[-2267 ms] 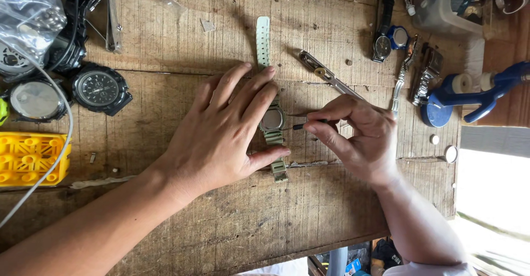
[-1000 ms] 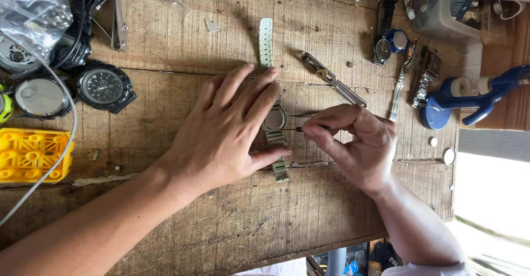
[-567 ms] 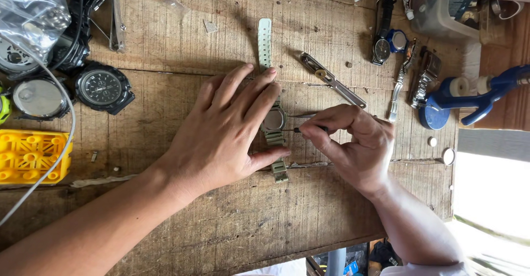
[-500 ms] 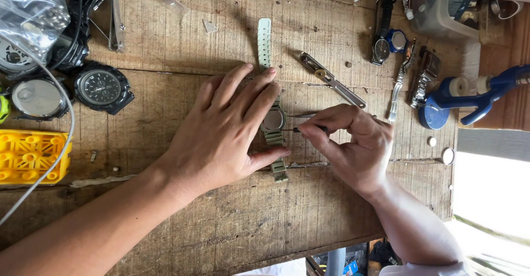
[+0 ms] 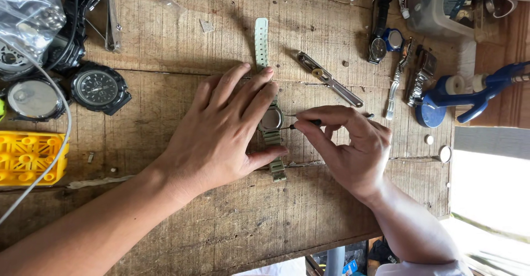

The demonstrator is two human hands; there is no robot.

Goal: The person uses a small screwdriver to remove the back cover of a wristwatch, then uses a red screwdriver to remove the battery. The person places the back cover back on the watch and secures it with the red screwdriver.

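Head view: left hand [image 5: 221, 138], fingers spread flat, pins a pale green watch [image 5: 271, 118] to the wooden worktop [image 5: 165, 38] while right hand [image 5: 348, 149] fingers pinch a thin screwdriver [image 5: 306, 123], its tip at the case just beside the left fingertips.

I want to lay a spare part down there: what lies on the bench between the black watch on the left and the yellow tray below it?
Head view: nothing rests between the black watch and the yellow tray; only a white cable crosses that bare wood.
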